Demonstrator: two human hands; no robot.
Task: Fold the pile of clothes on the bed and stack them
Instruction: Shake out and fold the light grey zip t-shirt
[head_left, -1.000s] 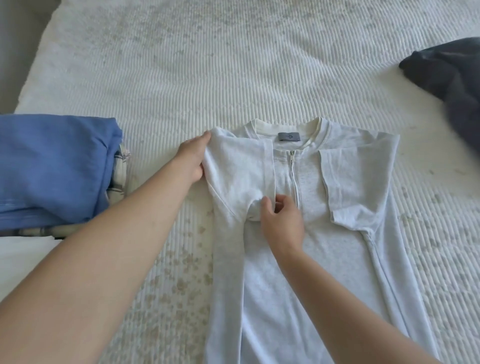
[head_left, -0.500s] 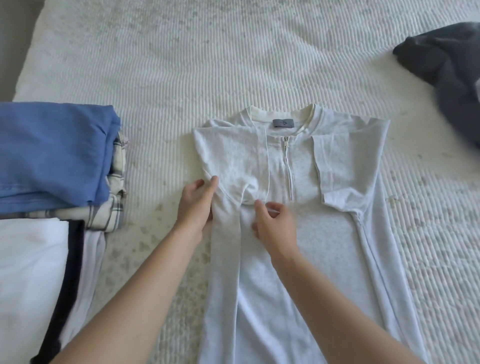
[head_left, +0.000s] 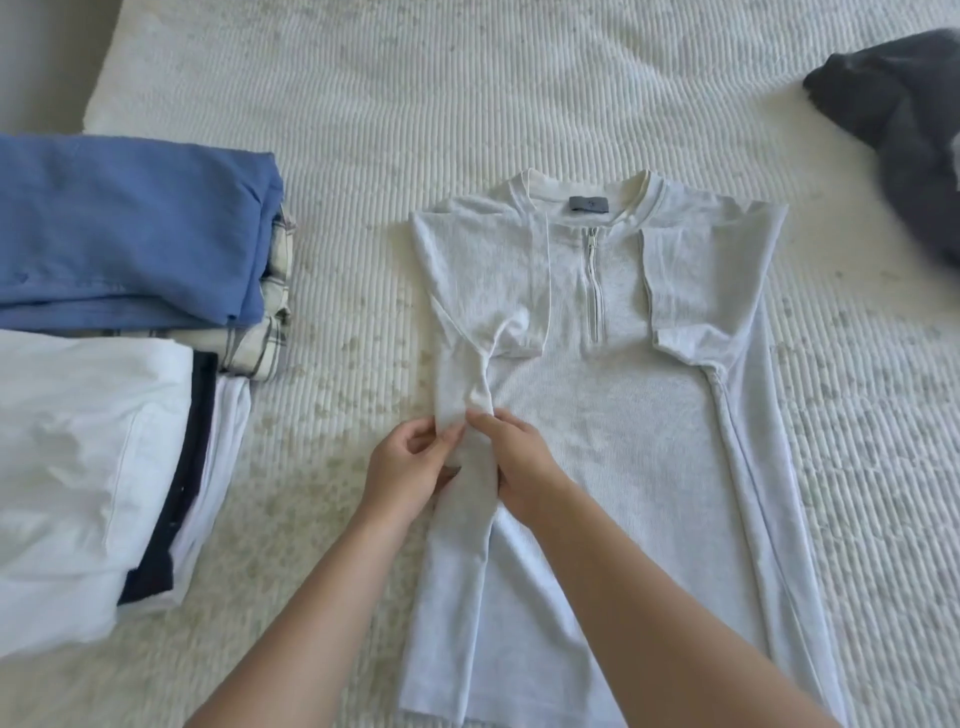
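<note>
We have the pale grey long-sleeved zip-neck top (head_left: 597, 415) lying flat in the middle of the white ribbed bed cover (head_left: 363, 104), neck away from us, with both its sides turned inward. Its left sleeve (head_left: 467, 499) runs down along the left edge. Our left hand (head_left: 410, 467) and right hand (head_left: 519, 462) pinch this sleeve between them, fingers curled on the cloth from both sides, at about the middle of the top.

To the left lie the finished stacks: a folded blue garment (head_left: 130, 228) on a plaid piece (head_left: 270, 332), and nearer to us a white folded pile (head_left: 78, 457) with a dark navy layer (head_left: 182, 467) inside. At the far right a dark grey garment (head_left: 893, 124) waits unfolded.

We think the danger is here: the sleeve is bunched near the armpit, so pulling it straight may drag the turned-in side open again. A twisted sleeve would also leave a lump and make the stack lean.
</note>
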